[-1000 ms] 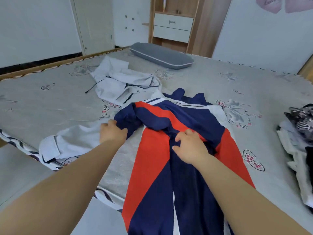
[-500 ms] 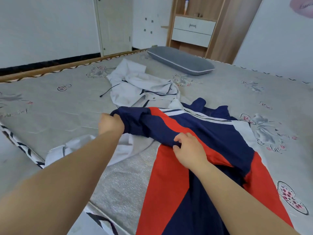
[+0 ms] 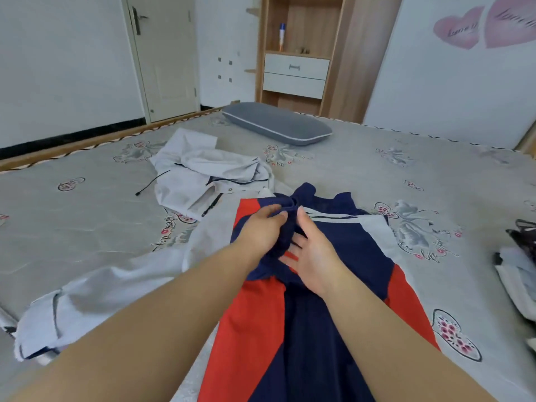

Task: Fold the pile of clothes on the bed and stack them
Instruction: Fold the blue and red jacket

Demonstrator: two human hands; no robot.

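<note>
A navy, red and white jacket lies lengthwise on the bed in front of me. My left hand grips its navy sleeve, which is folded in over the chest. My right hand lies beside it with fingers spread flat, pressing on the jacket under the sleeve. A crumpled light grey jacket lies behind and to the left, and one of its sleeves trails toward the near left edge of the bed.
A grey pillow lies at the far side of the bed. A heap of other clothes sits at the right edge. A wooden shelf unit with drawers and a door stand behind the bed.
My left hand has carried the navy sleeve from the left side across onto the jacket's chest. My right hand has opened flat beside it. My view has lifted.
</note>
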